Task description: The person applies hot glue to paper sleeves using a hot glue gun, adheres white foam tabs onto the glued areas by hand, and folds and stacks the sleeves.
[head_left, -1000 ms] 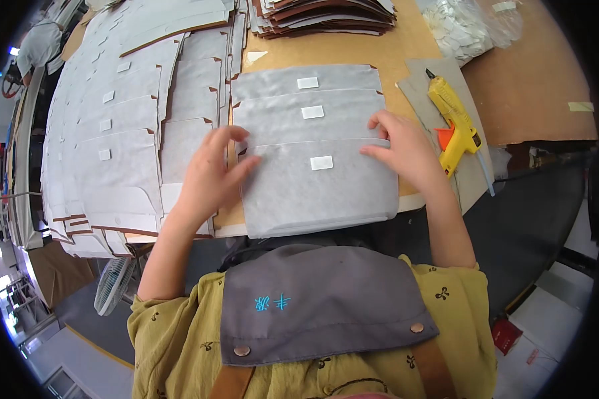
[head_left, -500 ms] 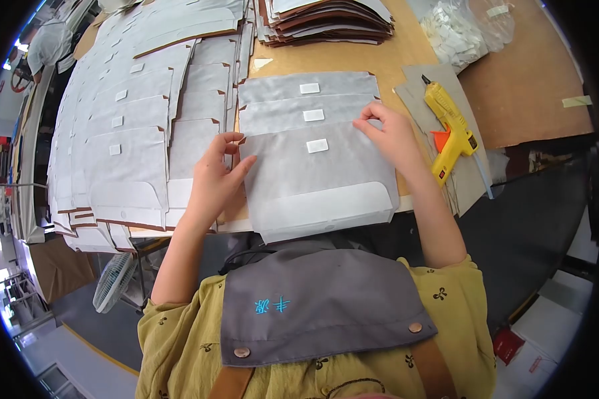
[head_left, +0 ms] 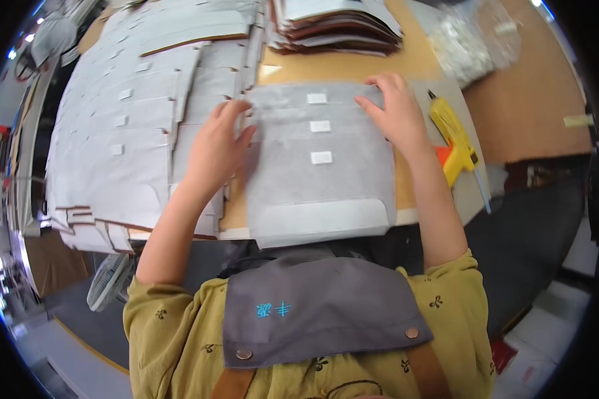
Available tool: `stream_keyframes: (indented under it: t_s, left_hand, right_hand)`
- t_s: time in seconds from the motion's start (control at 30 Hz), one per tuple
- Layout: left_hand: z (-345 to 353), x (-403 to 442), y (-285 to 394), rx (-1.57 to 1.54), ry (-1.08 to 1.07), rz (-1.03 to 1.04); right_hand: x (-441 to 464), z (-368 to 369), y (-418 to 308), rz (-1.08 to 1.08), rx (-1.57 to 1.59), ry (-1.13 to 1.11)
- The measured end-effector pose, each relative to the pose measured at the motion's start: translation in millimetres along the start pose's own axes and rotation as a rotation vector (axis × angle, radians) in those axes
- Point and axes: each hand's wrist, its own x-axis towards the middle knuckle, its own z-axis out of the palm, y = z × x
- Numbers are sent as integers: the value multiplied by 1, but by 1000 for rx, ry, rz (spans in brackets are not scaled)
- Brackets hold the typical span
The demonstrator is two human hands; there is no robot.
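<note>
Overlapping grey sheets [head_left: 319, 183] lie in front of me at the table's front edge. Three small white patches show in a column on them, and a paler flap lies across the lower end. My left hand [head_left: 223, 143] is open at the sheets' left edge, thumb and fingers apart. Near the upper right corner my right hand [head_left: 393, 113] is open too, its fingers curved over the edge with a gap to the thumb. Motion blur hides whether the fingertips touch the sheets.
Many similar grey pieces [head_left: 140, 120] cover the table's left side. A brown-edged stack [head_left: 339, 30] stands at the back. At right are a yellow glue gun [head_left: 456, 136] and a clear bag of white bits [head_left: 462, 50]. A fan [head_left: 110, 282] is at lower left.
Both hands have moved away from me along the sheets. The right thumb and fingers, close together half a second ago, are now apart. The top sheet's lower flap has come into view since the first frame.
</note>
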Motion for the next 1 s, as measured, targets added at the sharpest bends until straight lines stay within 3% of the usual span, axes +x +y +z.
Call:
stream_keyframes:
  t_s: [0.13,0.27,0.4,0.5,0.57,0.6,0.7,0.77,0.93,1.0]
  left_hand:
    - [-1,48,-7,162,-181,-156]
    - [3,76,-21,176,-244,-140]
    - [-1,89,-34,115,-330,-53]
    - [-3,85,-34,-107,-370,-76]
    - [-12,64,-27,-628,-295,-334]
    - [-27,54,-16,-758,-353,-517]
    - [-26,35,-27,-925,-461,-640]
    - [-31,27,-26,-919,-483,-641]
    - [-36,-2,-12,-740,-521,-647]
    - [-27,-16,-10,-660,-536,-592]
  right_hand:
    - [37,35,44,75,-97,-147]
    - [62,20,26,292,11,-390]
    - [63,23,48,164,58,-425]
    - [55,10,39,112,223,-328]
    - [50,-4,23,357,531,-330]
    - [46,-4,26,364,528,-329]
    - [25,2,37,480,624,-295]
    - [6,9,41,384,458,-255]
    - [-21,-32,-16,541,445,-328]
    - [-43,-32,-18,364,446,-278]
